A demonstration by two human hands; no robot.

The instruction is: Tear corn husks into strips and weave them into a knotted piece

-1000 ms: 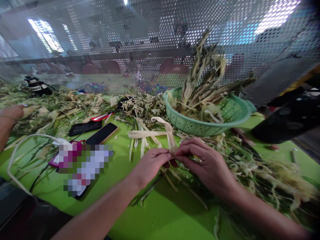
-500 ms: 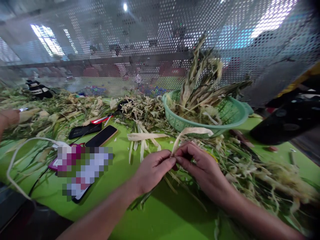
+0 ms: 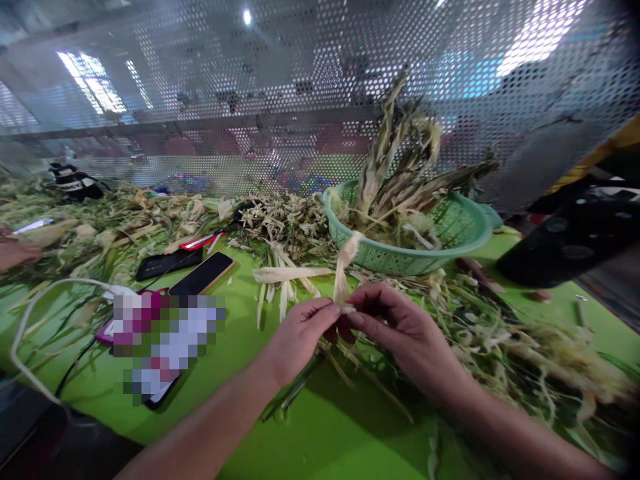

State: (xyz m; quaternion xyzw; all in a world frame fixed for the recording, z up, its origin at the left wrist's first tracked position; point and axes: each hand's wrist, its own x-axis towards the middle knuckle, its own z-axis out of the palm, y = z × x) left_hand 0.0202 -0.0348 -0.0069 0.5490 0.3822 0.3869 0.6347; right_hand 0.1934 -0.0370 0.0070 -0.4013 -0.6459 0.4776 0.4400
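Between my two hands is a pale strip of dried corn husk, its free end standing up above the fingers. My left hand pinches the strip's lower end between thumb and fingers. From the other side my right hand grips the same end, fingertips almost touching those of the left. The lower end looks bent or folded, though fingers partly cover it. Just beyond my left hand, more cut husk strips lie on the green table. Thin stalks lie beneath my hands.
A green plastic basket holds dried husks. Heaps of husk scraps spread along the back; corn silk lies at right. A phone, red cutter, white cable and dark bottle are around. Another person's hand shows far left.
The husk strip arched over to the right before; now it stands upright and looks shorter, with its lower end bent between my fingers. The other person's hand at far left has shifted slightly.
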